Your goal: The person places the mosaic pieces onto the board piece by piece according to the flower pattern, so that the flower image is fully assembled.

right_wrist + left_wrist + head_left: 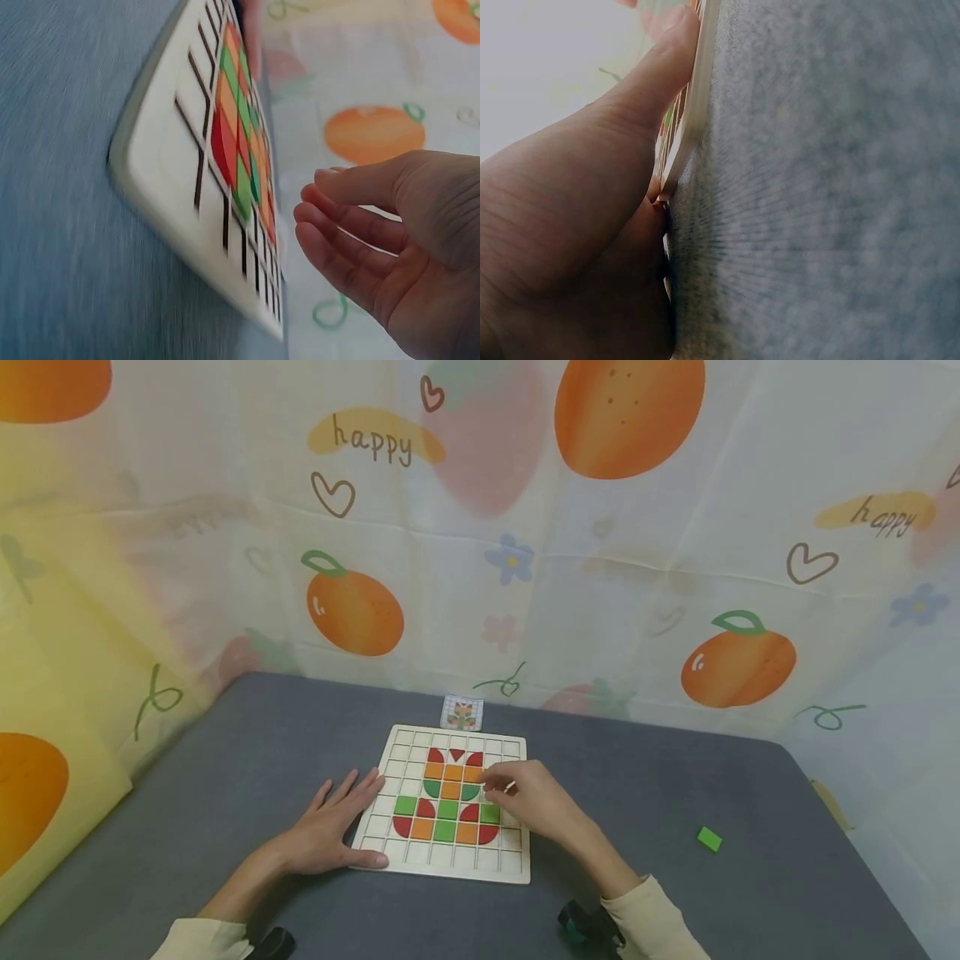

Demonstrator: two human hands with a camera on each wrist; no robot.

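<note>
A square white grid board (483, 858) lies on the table, its middle filled with red, orange and green pieces in a flower-like pattern. My left hand (322, 835) rests at the board's left side, fingers spread along the edge and thumb (664, 67) over the near corner. Above the right part of the pattern hovers my right hand (538, 797), near a light green square (490, 813). Its fingers (349, 255) are loosely bent, and no piece shows between them in the right wrist view.
A small pattern card (462, 713) lies behind the board's far edge. One loose green piece (709, 839) sits on the grey table (637, 785) at the right. A fruit-printed curtain (600, 593) hangs along the back.
</note>
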